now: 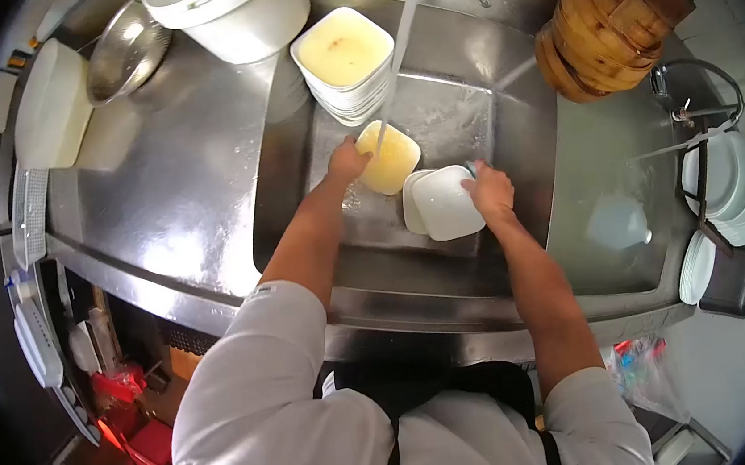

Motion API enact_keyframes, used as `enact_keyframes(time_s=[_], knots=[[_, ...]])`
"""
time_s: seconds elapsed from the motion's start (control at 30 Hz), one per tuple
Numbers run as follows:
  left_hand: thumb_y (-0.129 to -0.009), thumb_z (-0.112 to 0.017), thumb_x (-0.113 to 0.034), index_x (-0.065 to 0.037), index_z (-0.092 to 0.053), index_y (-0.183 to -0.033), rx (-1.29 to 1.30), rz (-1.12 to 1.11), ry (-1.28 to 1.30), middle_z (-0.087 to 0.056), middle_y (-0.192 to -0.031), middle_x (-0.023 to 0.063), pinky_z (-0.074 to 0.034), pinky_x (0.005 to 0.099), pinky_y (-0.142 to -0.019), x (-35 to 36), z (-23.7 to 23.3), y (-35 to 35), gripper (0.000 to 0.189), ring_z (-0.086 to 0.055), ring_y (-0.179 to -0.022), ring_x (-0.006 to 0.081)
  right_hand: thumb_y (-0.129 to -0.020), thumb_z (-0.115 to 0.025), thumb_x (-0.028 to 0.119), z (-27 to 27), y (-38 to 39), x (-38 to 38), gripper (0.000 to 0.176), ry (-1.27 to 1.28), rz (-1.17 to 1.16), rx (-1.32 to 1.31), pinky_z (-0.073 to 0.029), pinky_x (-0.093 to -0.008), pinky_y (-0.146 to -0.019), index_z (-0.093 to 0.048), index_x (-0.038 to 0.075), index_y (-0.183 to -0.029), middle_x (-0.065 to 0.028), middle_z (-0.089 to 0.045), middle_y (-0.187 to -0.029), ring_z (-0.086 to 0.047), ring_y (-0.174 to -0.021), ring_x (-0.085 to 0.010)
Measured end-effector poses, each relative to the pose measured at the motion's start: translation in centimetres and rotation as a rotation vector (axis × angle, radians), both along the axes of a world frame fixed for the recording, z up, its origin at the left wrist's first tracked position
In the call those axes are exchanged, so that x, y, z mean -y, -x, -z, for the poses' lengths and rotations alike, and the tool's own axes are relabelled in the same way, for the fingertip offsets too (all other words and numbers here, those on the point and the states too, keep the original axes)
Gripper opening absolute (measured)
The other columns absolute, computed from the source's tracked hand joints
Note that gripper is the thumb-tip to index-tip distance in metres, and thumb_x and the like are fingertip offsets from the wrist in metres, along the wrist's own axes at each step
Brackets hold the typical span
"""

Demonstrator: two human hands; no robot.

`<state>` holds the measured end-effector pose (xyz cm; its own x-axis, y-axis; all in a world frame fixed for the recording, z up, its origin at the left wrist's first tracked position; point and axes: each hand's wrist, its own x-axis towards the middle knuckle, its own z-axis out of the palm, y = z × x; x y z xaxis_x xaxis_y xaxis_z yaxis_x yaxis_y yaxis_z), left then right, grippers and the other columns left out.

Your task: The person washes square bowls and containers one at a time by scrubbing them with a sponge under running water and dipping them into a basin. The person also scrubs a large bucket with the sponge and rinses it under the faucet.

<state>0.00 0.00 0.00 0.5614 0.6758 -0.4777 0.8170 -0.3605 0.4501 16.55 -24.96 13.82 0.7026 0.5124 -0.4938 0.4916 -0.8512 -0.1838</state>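
My left hand point(349, 160) grips the left edge of a square bowl point(391, 161) with a yellowish inside, in the stream of water over the steel sink. My right hand point(491, 190) is closed at the right rim of a white square bowl point(448, 204), with a small bluish bit of something between the fingers. Another pale bowl point(412, 204) lies partly hidden under that white one. Beyond my left hand a tall stack of square bowls point(344, 51) stands in the sink, its top one yellowish inside.
A white tub point(231, 17), a metal colander point(129, 51) and a pale container point(51, 106) stand at the back left. Wooden steamers point(608, 21) are stacked at the back right. On the right are a water-filled basin point(599, 166) and racked white plates point(736, 184).
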Motion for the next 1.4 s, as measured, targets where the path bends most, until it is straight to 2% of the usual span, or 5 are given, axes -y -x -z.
enact_keyframes(time_s=[0.17, 0.63, 0.87, 1.23, 1.4], knots=[[-0.086, -0.058, -0.023, -0.002, -0.063, -0.109, 0.18, 0.003, -0.057, -0.066, -0.094, 0.0255, -0.05, 0.0452, -0.087, -1.5, 4.2, -0.8, 0.031, -0.063, -0.097, 0.0379, -0.084, -0.068, 0.036, -0.3, 1.2, -1.0, 0.045, -0.03, 0.047, 0.079, -0.05, -0.0485, -0.082, -0.053, 0.014, -0.12, -0.0179, -0.068, -0.098, -0.064, -0.097, -0.0381], [-0.085, -0.05, -0.008, -0.001, -0.048, -0.122, 0.094, -0.155, -0.185, -0.054, -0.122, 0.0291, -0.047, 0.0491, -0.091, 2.5, -15.2, 2.9, 0.037, -0.059, -0.105, 0.0438, -0.094, -0.048, 0.043, -1.8, 6.2, -9.7, 0.046, -0.485, 0.061, -0.127, -0.045, -0.0518, -0.087, -0.058, -0.001, -0.106, -0.0294, -0.064, -0.101, -0.06, -0.099, -0.0446], [-0.091, -0.053, -0.025, -0.011, -0.054, -0.132, 0.382, -0.629, 0.072, -0.063, -0.117, 0.0216, -0.047, 0.0419, -0.093, 3.4, -17.7, 4.8, 0.044, -0.06, -0.111, 0.0356, -0.091, -0.051, 0.015, 0.8, 10.1, -10.2, 0.053, -0.487, -0.757, -0.202, -0.025, -0.0467, -0.113, -0.037, 0.01, -0.142, -0.0256, -0.032, -0.147, -0.033, -0.137, -0.0373], [-0.094, -0.056, -0.017, 0.002, -0.053, -0.128, 0.693, -0.669, 0.605, -0.065, -0.111, 0.0125, -0.049, 0.0321, -0.085, 4.9, -13.4, 4.4, 0.039, -0.061, -0.097, 0.0177, -0.085, -0.06, 0.019, -3.1, 2.7, -5.0, 0.013, -0.717, -0.653, 0.178, -0.023, -0.0552, -0.112, -0.071, 0.017, -0.091, -0.0201, -0.046, -0.139, -0.033, -0.138, -0.0329], [-0.095, -0.057, -0.021, 0.003, -0.053, -0.126, 0.732, -0.409, 0.613, -0.065, -0.111, 0.0127, -0.049, 0.0316, -0.084, 10.3, -19.7, 0.1, 0.039, -0.06, -0.098, 0.017, -0.096, -0.049, 0.031, -6.0, 0.5, -9.0, 0.029, -1.398, 0.345, -1.419, -0.045, -0.0314, -0.09, -0.063, 0.008, -0.107, -0.0111, -0.061, -0.112, -0.058, -0.103, -0.0235]])
